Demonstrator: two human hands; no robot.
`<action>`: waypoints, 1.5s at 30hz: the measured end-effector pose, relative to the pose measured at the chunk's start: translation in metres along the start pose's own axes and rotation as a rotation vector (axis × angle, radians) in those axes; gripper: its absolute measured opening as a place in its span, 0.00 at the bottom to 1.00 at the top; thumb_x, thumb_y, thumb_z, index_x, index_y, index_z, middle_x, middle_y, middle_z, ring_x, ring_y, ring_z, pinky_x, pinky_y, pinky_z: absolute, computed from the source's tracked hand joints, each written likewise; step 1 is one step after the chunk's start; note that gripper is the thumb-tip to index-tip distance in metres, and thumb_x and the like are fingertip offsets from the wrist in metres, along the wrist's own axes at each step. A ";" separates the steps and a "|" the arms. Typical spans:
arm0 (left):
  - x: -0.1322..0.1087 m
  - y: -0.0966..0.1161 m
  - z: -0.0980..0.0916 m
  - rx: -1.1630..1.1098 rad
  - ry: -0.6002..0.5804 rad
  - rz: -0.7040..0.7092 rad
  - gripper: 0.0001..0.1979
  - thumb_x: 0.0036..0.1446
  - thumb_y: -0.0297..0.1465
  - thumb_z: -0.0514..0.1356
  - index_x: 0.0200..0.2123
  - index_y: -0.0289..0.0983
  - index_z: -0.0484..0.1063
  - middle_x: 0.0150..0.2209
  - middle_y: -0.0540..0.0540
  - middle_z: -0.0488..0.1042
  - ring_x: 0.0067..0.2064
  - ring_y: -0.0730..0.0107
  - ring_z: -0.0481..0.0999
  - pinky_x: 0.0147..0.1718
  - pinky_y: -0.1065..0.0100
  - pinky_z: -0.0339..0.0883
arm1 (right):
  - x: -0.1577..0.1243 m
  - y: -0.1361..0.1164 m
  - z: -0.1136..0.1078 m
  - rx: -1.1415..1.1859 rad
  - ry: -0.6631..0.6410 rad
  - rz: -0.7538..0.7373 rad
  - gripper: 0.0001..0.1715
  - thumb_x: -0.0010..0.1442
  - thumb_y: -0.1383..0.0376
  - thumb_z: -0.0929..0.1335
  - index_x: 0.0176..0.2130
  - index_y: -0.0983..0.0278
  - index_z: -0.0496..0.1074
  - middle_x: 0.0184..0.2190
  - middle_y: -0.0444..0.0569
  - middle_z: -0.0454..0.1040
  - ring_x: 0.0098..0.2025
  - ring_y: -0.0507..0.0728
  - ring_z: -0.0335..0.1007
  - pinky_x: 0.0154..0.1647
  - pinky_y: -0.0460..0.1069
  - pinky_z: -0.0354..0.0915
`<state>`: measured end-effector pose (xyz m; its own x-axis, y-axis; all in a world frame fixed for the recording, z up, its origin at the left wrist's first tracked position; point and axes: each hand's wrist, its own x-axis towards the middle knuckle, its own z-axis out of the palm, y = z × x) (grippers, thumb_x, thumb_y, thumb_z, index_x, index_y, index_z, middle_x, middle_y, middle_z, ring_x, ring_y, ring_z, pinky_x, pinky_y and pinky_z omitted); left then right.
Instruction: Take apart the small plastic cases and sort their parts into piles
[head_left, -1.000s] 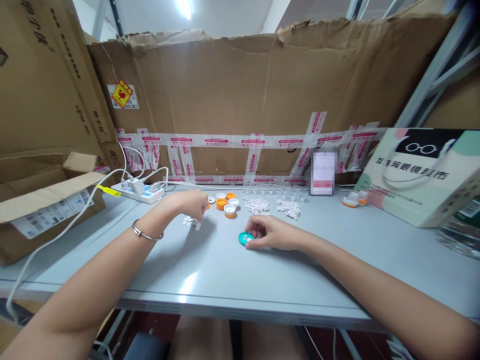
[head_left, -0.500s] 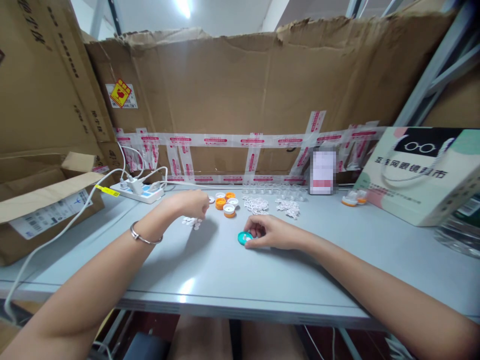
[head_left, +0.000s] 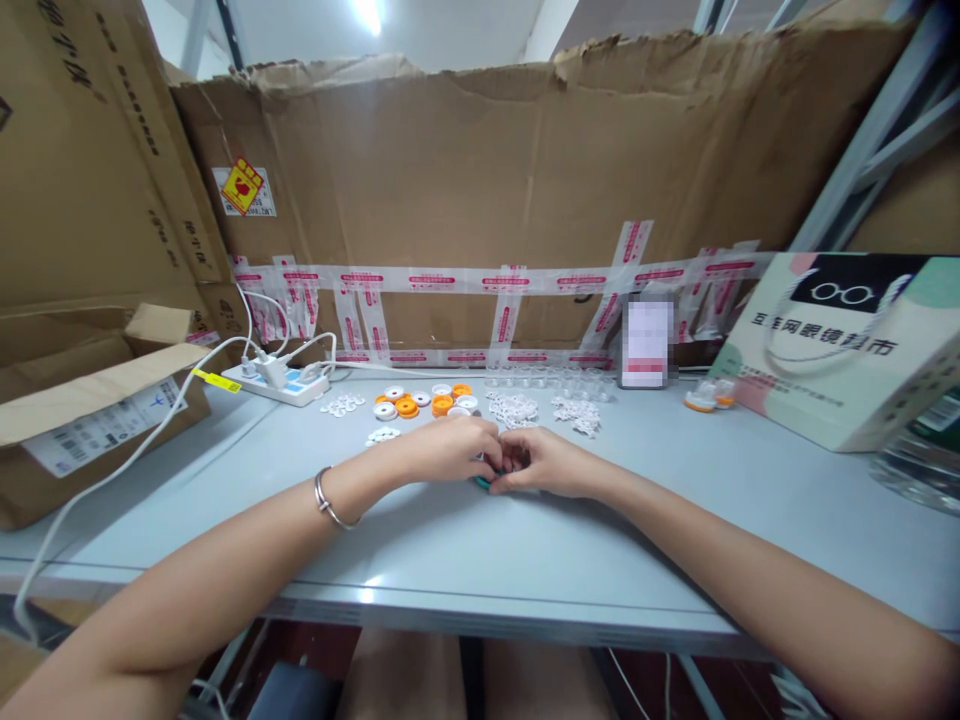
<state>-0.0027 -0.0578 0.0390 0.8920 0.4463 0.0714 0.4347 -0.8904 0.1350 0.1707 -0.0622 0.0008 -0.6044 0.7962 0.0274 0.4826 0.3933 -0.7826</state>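
A small green round plastic piece (head_left: 482,482) lies low over the table, mostly covered by my fingers. My right hand (head_left: 553,463) is closed on its edge from the right. From the left, my left hand (head_left: 454,448) reaches over the same piece with its fingers pinched together. Whatever sits between those fingertips is hidden. Just behind the left wrist lies a small pile of white pieces (head_left: 382,436). Orange and white round caps (head_left: 406,406) stand behind my hands, some stacked.
Farther back are white small parts in two piles (head_left: 513,409), a row of clear cups (head_left: 551,383) and a phone (head_left: 645,343). A power strip (head_left: 281,383) with cables and an open carton (head_left: 97,410) stand left. A paper bag (head_left: 832,350) stands right.
My left hand has moved right and nearer, from the white pile to the green piece. My right hand has stayed in place, holding the green piece.
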 end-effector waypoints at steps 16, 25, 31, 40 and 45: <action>0.001 -0.011 0.011 0.230 0.118 0.226 0.04 0.50 0.29 0.60 0.27 0.36 0.75 0.29 0.47 0.74 0.30 0.72 0.70 0.28 0.72 0.57 | 0.002 0.005 0.000 0.047 0.011 -0.031 0.17 0.40 0.57 0.73 0.27 0.66 0.70 0.19 0.38 0.61 0.23 0.48 0.54 0.23 0.44 0.51; -0.007 -0.020 -0.012 -0.031 0.119 0.059 0.06 0.49 0.27 0.57 0.28 0.34 0.74 0.28 0.48 0.72 0.30 0.75 0.68 0.31 0.75 0.59 | 0.000 0.003 -0.001 0.024 0.026 0.005 0.19 0.39 0.57 0.73 0.29 0.67 0.70 0.20 0.39 0.63 0.23 0.48 0.56 0.23 0.44 0.53; -0.039 -0.054 -0.048 0.052 -0.229 -0.414 0.06 0.40 0.25 0.54 0.22 0.33 0.72 0.21 0.51 0.69 0.22 0.77 0.63 0.21 0.74 0.53 | -0.001 0.002 -0.001 0.024 0.033 0.021 0.19 0.40 0.57 0.73 0.31 0.66 0.71 0.22 0.41 0.65 0.25 0.49 0.59 0.25 0.45 0.56; -0.049 -0.072 -0.049 0.046 -0.429 -0.594 0.07 0.37 0.29 0.56 0.21 0.34 0.73 0.21 0.50 0.70 0.22 0.74 0.63 0.18 0.74 0.49 | -0.002 0.001 -0.001 0.007 0.014 0.026 0.19 0.41 0.57 0.72 0.33 0.65 0.71 0.23 0.41 0.65 0.26 0.49 0.59 0.25 0.45 0.56; -0.048 -0.064 -0.050 0.019 -0.462 -0.598 0.07 0.39 0.31 0.58 0.21 0.35 0.74 0.21 0.49 0.73 0.22 0.74 0.65 0.18 0.74 0.51 | -0.003 0.001 -0.002 -0.009 0.016 0.027 0.19 0.41 0.58 0.72 0.32 0.66 0.71 0.23 0.41 0.65 0.26 0.49 0.59 0.26 0.45 0.57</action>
<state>-0.0792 -0.0179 0.0762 0.4627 0.7746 -0.4311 0.8593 -0.5115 0.0032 0.1737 -0.0632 0.0015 -0.5805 0.8141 0.0164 0.5042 0.3752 -0.7778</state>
